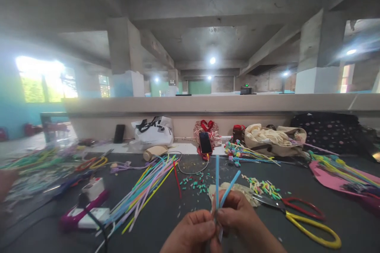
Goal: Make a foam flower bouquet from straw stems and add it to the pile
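Note:
Two slim light-blue straws [217, 178] rise from between my fingers, one upright and one slanting to the right. My left hand [194, 229] pinches them low down, with thumb and fingertips closed. Against it, my right hand [240, 217] is also closed on the straws just above. Their lower ends are mostly hidden by the fingers. Behind my hands lies a crumpled pale cloth [247, 194]. Scissors [292, 209] with one red and one yellow handle rest to the right, blades pointing at the cloth.
Long coloured straws [148, 189] lie left of centre, near a purple-and-white power strip [89, 213]. Small cut pieces [264, 186] are scattered behind the cloth. A phone [204, 142], a white bag [152, 132] and a beige bag [274, 138] line the back. A blurred person's hand [6, 182] shows far left.

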Tool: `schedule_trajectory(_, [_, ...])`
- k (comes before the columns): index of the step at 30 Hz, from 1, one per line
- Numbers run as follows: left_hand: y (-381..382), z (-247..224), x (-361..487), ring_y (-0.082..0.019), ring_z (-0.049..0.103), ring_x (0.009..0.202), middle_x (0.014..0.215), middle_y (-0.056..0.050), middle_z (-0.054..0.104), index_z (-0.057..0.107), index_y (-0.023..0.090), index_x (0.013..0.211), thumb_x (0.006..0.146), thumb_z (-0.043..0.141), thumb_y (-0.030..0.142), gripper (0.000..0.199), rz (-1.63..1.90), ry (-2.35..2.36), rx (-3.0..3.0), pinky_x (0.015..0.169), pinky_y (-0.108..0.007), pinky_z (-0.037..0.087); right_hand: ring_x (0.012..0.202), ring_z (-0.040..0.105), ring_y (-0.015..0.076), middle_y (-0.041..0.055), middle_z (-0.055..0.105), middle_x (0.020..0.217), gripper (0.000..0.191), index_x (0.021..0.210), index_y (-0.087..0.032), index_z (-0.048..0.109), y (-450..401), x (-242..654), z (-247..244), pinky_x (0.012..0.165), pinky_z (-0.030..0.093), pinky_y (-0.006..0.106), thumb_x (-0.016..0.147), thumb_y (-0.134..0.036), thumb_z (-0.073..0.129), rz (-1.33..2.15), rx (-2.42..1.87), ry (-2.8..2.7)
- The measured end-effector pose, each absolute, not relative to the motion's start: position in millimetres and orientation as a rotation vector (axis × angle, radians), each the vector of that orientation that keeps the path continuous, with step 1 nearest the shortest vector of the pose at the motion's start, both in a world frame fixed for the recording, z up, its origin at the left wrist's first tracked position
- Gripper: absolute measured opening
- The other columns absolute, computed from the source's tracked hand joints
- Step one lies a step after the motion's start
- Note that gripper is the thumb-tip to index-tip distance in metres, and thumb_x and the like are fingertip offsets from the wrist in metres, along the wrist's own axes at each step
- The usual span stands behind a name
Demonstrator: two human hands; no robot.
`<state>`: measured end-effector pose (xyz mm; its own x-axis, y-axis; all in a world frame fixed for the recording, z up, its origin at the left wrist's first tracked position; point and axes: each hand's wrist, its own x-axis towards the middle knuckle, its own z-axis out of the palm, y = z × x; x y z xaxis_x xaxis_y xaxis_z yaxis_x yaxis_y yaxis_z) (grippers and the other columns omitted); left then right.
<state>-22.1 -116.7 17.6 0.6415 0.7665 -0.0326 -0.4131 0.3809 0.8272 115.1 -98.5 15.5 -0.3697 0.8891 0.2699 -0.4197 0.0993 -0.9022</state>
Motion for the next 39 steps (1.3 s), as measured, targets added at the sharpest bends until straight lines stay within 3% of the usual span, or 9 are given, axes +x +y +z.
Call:
schedule_trajectory(8, [-121.8,46.2,-33.3,-0.009,0.054,0.046,0.052,-0.003,0.062,0.061,0.011,0.059,0.057,0.071,0.027,0.019,0.893,0.525,0.952,0.045,-0.017,0.037,0.036,0.037,0.0032,-0.0048,0.049,0.044,0.01,0.059,-0.011,0.062,-108.7,106.6,40.7,0.037,0.029,0.015,0.059,-0.02,0.067,1.334,-0.582,-1.424])
schedule_trajectory(12, [-117.5,44.1,-34.4,-0.009,0.053,0.044,0.05,-0.003,0.061,0.059,0.012,0.058,0.057,0.071,0.027,0.019,0.941,0.497,0.985,0.045,-0.017,0.036,0.032,0.033,0.002,-0.0052,0.048,0.044,0.017,0.064,-0.012,0.062,-105.7,104.6,36.7,0.032,0.024,0.014,0.057,-0.025,0.069,1.419,-0.53,-1.321])
schedule_trajectory(17, [-115.9,32.9,-32.2,-0.01,0.053,0.045,0.047,-0.002,0.06,0.06,0.012,0.058,0.059,0.067,0.026,0.016,0.954,0.519,1.01,0.047,-0.018,0.036,0.029,0.024,0.0012,-0.0082,0.037,0.033,0.016,0.057,-0.011,0.061,-99.4,108.1,23.4,0.03,0.015,0.015,0.057,-0.026,0.067,1.531,-0.535,-1.224])
schedule_trajectory(23, [-120.8,27.9,-33.4,-0.009,0.048,0.037,0.04,-0.002,0.057,0.057,0.011,0.055,0.055,0.067,0.029,0.021,0.836,0.546,1.061,0.043,-0.018,0.033,0.038,0.04,0.0041,-0.0024,0.052,0.05,0.015,0.064,-0.012,0.06,-103.2,103.8,26.4,0.038,0.026,0.015,0.052,-0.018,0.066,1.752,-0.413,-1.222])
schedule_trajectory(28, [-119.3,34.0,-32.7,-0.007,0.041,0.039,0.042,0.003,0.054,0.05,0.015,0.052,0.055,0.066,0.032,0.023,1.099,0.823,1.237,0.043,-0.018,0.028,0.029,0.025,0.0017,-0.0093,0.042,0.04,0.012,0.066,-0.015,0.057,-111.8,101.3,33.6,0.031,0.018,0.015,0.061,-0.024,0.064,1.345,-0.691,-1.274])
schedule_trajectory(34, [-120.2,36.3,-24.6,-0.008,0.037,0.047,0.045,0.006,0.046,0.053,0.017,0.053,0.062,0.058,0.038,0.024,1.352,1.26,1.719,0.047,-0.02,0.028,0.047,0.041,0.0076,-0.0036,0.048,0.05,0.015,0.06,-0.013,0.062,-111.3,103.4,31.2,0.043,0.031,0.018,0.063,-0.028,0.062,0.832,-0.81,-1.467])
schedule_trajectory(39, [-117.6,30.6,-21.9,-0.008,0.042,0.048,0.049,0.003,0.052,0.056,0.015,0.059,0.062,0.061,0.036,0.022,1.263,0.971,1.479,0.049,-0.019,0.03,0.031,0.026,0.0028,-0.009,0.038,0.035,0.023,0.06,-0.013,0.061,-106.1,100.9,22.1,0.036,0.024,0.017,0.059,-0.035,0.067,1.294,-0.615,-1.143])
